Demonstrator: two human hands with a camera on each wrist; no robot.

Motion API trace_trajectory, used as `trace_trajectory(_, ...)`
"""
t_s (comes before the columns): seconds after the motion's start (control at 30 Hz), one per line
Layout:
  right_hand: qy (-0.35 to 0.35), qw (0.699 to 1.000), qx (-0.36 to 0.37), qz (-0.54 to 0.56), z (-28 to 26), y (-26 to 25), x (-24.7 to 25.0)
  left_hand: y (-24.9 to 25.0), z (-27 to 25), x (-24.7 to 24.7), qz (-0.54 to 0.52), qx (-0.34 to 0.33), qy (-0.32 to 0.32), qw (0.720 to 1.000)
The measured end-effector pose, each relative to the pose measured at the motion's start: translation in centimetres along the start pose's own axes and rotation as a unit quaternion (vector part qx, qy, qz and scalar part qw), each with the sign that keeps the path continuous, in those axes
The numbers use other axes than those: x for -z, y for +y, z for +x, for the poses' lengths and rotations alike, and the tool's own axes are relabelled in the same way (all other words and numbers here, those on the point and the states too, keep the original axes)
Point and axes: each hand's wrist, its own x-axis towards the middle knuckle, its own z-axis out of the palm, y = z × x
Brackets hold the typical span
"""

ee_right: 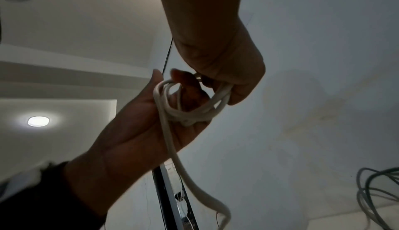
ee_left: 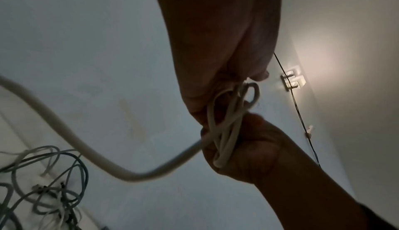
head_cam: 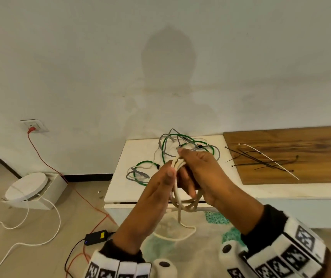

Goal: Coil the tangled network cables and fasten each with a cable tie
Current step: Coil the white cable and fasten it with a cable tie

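Note:
A cream network cable (head_cam: 177,163) is wound into several loops held between both hands above the front edge of the white table (head_cam: 124,177). My right hand (head_cam: 204,169) grips the loops in its curled fingers, seen as a fist (ee_left: 254,148). My left hand (head_cam: 156,189) stands with straight fingers and its palm (ee_right: 134,131) flat against the coil (ee_right: 190,114). The cable's loose tail (head_cam: 180,235) hangs down to the rug. A tangle of green and grey cables (head_cam: 180,145) lies on the table behind the hands. Black and white cable ties (head_cam: 260,159) lie on the wooden board (head_cam: 310,157).
A smaller green and grey bundle (head_cam: 140,173) lies at the table's left. On the floor at left are a black power adapter (head_cam: 96,236), a red cord from the wall socket (head_cam: 33,126), white cords and a round white device on a box (head_cam: 28,185).

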Motion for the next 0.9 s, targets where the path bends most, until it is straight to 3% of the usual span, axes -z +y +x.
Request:
trace_trajectory(0.17,0.025,0.995,0.070,-0.066,0.7,1.3,-0.2,-0.2,0.4,-1.6,-0.206,0.075,0.038,0.975)
trace_trajectory(0.23,0.014,0.995,0.069,-0.076,0.9,2.0,-0.4,0.0,0.4,-1.5,-0.262,0.129,0.036,0.956)
trace_trajectory(0.33,-0.030,0.997,0.052,-0.055,1.0,2.5,-0.6,0.4,0.4,-0.8,-0.316,0.155,0.053,0.934)
trace_trajectory(0.47,-0.173,0.983,-0.037,0.040,0.4,5.0,0.5,1.7,0.4,0.4,-0.382,0.102,0.131,0.909)
trace_trajectory(0.57,-0.339,0.938,-0.053,-0.057,-1.6,8.2,0.6,3.0,0.5,1.3,-0.400,0.052,0.171,0.899)
trace_trajectory(0.63,-0.401,0.903,-0.061,-0.143,-2.2,9.4,0.5,3.5,0.3,1.8,-0.400,0.029,0.185,0.897)
trace_trajectory(0.7,-0.399,0.899,-0.038,-0.175,-1.6,9.5,0.9,3.9,-0.2,2.3,-0.401,0.014,0.191,0.896)
trace_trajectory(0.83,-0.320,0.937,-0.012,-0.139,0.6,7.8,2.7,4.5,-1.4,3.3,-0.386,-0.008,0.193,0.902)
trace_trajectory(0.9,-0.283,0.939,0.004,-0.196,1.8,6.8,3.9,4.7,-1.8,3.6,-0.362,-0.022,0.195,0.911)
